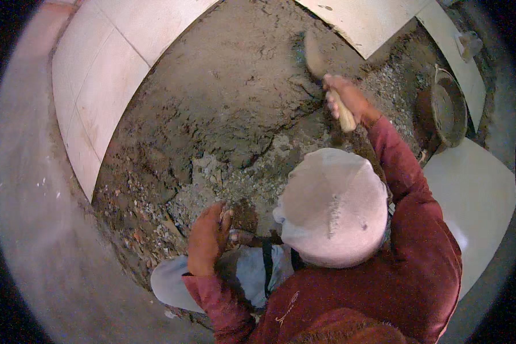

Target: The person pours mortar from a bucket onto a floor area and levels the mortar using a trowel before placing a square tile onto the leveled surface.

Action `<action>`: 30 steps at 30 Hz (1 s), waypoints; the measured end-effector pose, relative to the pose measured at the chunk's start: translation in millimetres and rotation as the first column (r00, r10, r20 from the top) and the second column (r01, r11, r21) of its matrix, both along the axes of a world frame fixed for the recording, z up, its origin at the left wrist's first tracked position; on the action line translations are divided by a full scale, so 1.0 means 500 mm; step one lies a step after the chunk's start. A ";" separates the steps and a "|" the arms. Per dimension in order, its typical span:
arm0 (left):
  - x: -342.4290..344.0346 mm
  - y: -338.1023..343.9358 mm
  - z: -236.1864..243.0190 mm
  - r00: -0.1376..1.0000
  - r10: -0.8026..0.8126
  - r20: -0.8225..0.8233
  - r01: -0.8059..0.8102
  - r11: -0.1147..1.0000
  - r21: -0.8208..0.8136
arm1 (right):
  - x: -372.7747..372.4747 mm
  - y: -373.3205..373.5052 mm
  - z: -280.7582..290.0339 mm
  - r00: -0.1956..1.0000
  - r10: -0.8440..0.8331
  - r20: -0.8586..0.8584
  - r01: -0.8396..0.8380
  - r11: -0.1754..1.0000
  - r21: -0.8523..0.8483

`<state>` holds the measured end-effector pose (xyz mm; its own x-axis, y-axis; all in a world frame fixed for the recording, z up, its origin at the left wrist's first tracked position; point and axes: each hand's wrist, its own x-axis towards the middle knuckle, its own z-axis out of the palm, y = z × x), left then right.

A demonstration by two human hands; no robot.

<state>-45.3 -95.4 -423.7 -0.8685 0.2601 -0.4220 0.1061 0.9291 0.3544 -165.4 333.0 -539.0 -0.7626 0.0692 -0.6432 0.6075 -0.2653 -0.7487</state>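
Maroon shirt point(338, 292) cloth spreads along the lower edge, closest to the camera, below a rounded form in pale cloth point(332, 206), marked by a rough line of stitches. At upper centre is a trowel point(314, 54), its long blade over damp-looking mortar point(229, 74); whether it touches is unclear. The right hand point(352, 97) has its grip wrapped around the light wooden handle. The left hand point(208, 235) is curled beside the left leg's pale grey trousers point(175, 281); whether its grip holds anything cannot be told.

The mortar bed is grey-brown, smeared smooth toward the top and broken into ragged ridges nearer the person. Loose gravel point(137, 221) and rubble border its lower left; more grey stones lie right of the right hand.

Large, flat cream tiles point(106, 63) line the left side, beyond which stretches dull grey floor point(31, 189). Another tile point(364, 26) points a corner toward the trowel. At right stands a tilted, mortar-crusted bucket point(450, 114), with a glossy pale tile point(470, 195) below it and crumpled clear plastic point(470, 45) above. The pale cloth form and right sleeve hide part of the ground.
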 end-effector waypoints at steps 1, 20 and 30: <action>0.003 0.004 0.006 1.000 0.008 0.023 -0.008 1.000 -0.008 | 0.006 -0.034 0.006 0.990 0.138 0.007 -0.137 0.989 -0.052; 0.015 -0.025 0.032 0.953 0.271 0.136 -0.265 0.962 -0.059 | -0.385 0.158 -0.045 0.534 0.843 0.073 0.096 -0.147 0.984; 0.102 -0.044 0.382 0.785 0.589 -0.191 -0.602 0.799 -0.013 | -0.359 0.191 -0.002 0.730 0.676 -0.097 -0.407 0.544 0.734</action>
<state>5.6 -117.2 -232.5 -0.8998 -0.3565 -0.2513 -0.4244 0.8488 0.3154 -344.9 428.7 -540.0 -0.9380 -0.1589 -0.3082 0.1405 0.6383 -0.7568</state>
